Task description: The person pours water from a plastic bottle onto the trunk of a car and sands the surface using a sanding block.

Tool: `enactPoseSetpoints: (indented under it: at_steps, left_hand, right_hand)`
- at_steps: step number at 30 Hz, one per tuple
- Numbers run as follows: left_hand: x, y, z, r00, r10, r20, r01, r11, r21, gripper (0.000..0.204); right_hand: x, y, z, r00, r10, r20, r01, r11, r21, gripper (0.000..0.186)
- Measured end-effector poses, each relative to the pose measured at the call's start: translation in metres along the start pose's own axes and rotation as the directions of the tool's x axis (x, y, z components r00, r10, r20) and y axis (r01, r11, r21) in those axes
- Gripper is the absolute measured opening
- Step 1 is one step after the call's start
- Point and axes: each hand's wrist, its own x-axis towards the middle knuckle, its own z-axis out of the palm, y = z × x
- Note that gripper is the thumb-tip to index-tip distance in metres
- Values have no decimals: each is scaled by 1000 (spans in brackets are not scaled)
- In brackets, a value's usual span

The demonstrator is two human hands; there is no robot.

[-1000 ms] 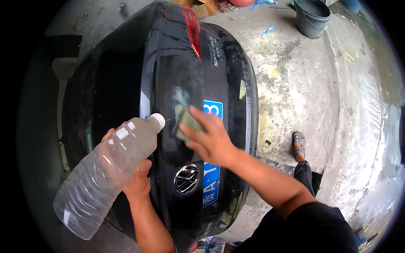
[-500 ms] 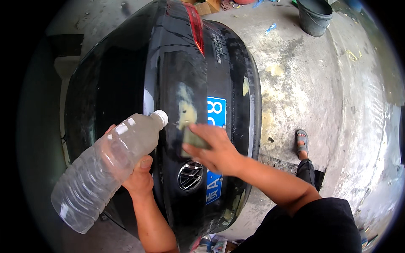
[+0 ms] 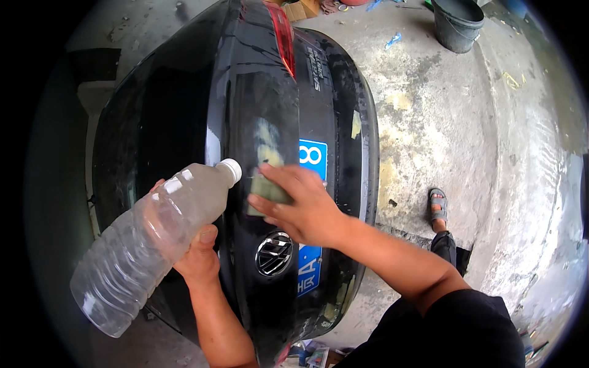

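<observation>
My left hand (image 3: pixel 199 254) wraps round a large clear plastic bottle (image 3: pixel 132 245) with a white cap (image 3: pixel 232 171), held tilted over the car's boot. The bottle's inside looks cloudy near the neck. My right hand (image 3: pixel 300 202) grips a grey-green sanding block (image 3: pixel 269 195) between thumb and fingers, its flat face against the black boot lid (image 3: pixel 261 110). Just beyond the block shows a pale filler patch (image 3: pixel 269 153), partly covered by my fingers. A round chrome emblem (image 3: pixel 274 253) sits nearer me, and the blue number plate (image 3: pixel 311 156) is partly behind my right hand.
The red tail light (image 3: pixel 283 40) lies at the boot's far end. More pale patches (image 3: pixel 356 124) mark the bumper. On the stained concrete floor (image 3: pixel 423 135) stand a dark bucket (image 3: pixel 457 27) and a sandalled foot (image 3: pixel 438 205). Cardboard (image 3: pixel 300 10) lies at the back.
My right hand has slid the sanding block a little left and away from me across the boot lid. My left hand and the bottle have barely shifted.
</observation>
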Motion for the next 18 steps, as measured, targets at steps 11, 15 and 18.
enactPoseSetpoints:
  at_steps: [11, 15, 18]
  left_hand:
    - [0, 1, 1, 1000, -26, 6, 26, 1000, -15, 106]
    - [-3, -5, -4, 1000, -5, -8, 5, 1000, 14, 106]
    - [-2, -2, -2, 1000, 2, -3, -2, 1000, 18, 108]
  right_hand:
    - [25, 14, -5, 999, -42, 25, 43, 998, -43, 46]
    - [-37, -5, 10, 998, 64, -25, -63, 997, 35, 48]
    - [-12, 6, 7, 991, 110, -76, -108, 994, 24, 48]
